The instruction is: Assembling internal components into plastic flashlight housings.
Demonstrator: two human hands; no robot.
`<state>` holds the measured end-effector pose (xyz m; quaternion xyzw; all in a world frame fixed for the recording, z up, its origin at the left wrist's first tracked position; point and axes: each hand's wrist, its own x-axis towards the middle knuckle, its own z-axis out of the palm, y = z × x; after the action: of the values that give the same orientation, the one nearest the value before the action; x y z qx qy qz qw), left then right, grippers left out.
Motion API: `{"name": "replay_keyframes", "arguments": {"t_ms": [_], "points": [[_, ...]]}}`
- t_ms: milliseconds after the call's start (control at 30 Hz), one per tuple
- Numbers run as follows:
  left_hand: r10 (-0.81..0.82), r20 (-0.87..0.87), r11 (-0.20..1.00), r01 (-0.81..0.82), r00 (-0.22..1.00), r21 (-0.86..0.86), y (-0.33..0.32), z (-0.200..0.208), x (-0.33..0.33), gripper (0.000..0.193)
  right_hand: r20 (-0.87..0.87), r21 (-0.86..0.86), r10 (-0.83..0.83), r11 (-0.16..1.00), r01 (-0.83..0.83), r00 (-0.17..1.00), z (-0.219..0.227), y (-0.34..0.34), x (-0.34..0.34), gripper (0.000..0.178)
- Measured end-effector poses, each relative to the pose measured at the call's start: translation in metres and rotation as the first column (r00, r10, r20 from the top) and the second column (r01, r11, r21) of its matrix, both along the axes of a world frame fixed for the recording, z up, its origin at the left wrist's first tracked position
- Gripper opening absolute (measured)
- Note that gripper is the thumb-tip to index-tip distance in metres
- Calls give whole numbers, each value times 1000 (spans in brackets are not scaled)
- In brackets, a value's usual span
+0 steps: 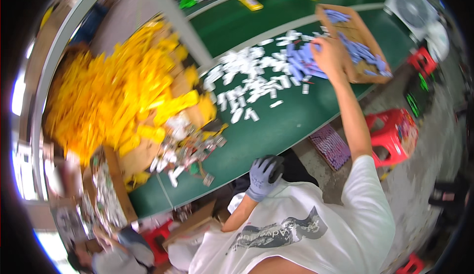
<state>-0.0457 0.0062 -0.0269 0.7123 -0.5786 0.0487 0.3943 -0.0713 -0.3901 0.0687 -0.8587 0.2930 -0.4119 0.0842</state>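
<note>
My right hand (328,54), bare, reaches over a heap of blue-purple strip-shaped pieces (302,63) beside a cardboard box. Its thumb and forefinger curl together in a pinch; anything between them is too blurred to make out. More blue-purple pieces (359,50) lie inside the box (377,80). Down by the table's near edge, over my lap, is my left hand (264,175) in a grey glove with dark fingertips. Its fingers are curled, and whatever they may hold is hidden. Many small white pieces (247,64) lie scattered across the green table (291,121), left of the purple heap.
Yellow pouches (113,91) are heaped on the left, with a tangle of small wired parts (185,148) before them. Yellow items (250,2) sit on a green conveyor (222,25) behind. A fan (411,7) and red stool (395,136) stand right. Another person (121,254) sits lower left.
</note>
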Motion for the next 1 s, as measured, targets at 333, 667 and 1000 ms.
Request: {"name": "replay_keyframes", "arguments": {"t_ms": [333, 667, 1000], "points": [[331, -34, 941, -328, 943, 82, 59, 102, 125, 49, 152, -74, 511, 859, -506, 846, -52, 176, 3, 9], [201, 386, 737, -399, 900, 546, 19, 105, 319, 58, -31, -43, 662, 748, -662, 749, -68, 202, 14, 11], [390, 489, 811, -543, 780, 218, 47, 89, 325, 32, -27, 266, 685, 707, -655, 728, -52, 225, 30, 6]]}}
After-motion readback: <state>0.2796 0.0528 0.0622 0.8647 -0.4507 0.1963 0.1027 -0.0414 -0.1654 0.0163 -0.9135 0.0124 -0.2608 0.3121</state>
